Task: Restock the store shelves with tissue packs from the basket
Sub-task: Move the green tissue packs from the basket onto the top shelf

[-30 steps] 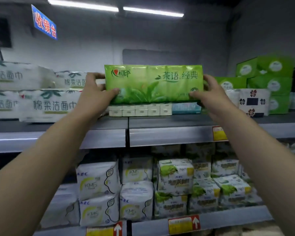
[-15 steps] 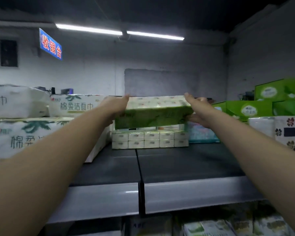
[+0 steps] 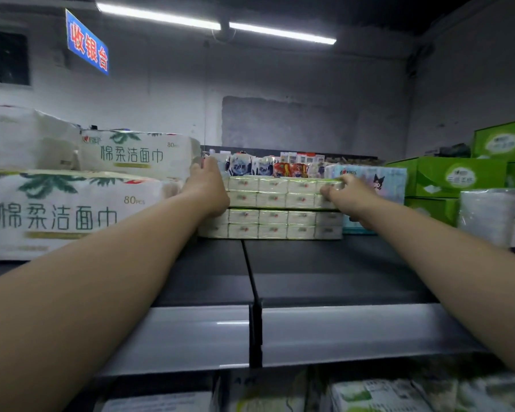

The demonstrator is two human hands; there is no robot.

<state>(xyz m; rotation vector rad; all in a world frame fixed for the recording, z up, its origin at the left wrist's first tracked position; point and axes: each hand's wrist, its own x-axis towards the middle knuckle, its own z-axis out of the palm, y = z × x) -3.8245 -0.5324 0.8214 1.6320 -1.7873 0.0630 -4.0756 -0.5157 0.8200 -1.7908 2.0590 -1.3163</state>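
Note:
A green tissue pack lies flat on top of a matching tissue pack at the back of the dark top shelf. My left hand holds the upper pack's left end, with the fingers reaching past its far edge. My right hand grips its right end, fingers curled over the top corner. The basket is out of view.
Large white facial-towel packs stack on the shelf's left. A pale blue tissue pack, green boxes and white rolls stand on the right. Small colourful packs line the back. More packs fill the shelf below.
The green pack went from upright in front of me, to tilted flat above the shelf, to lying on the lower pack at the back. Both hands moved forward with it.

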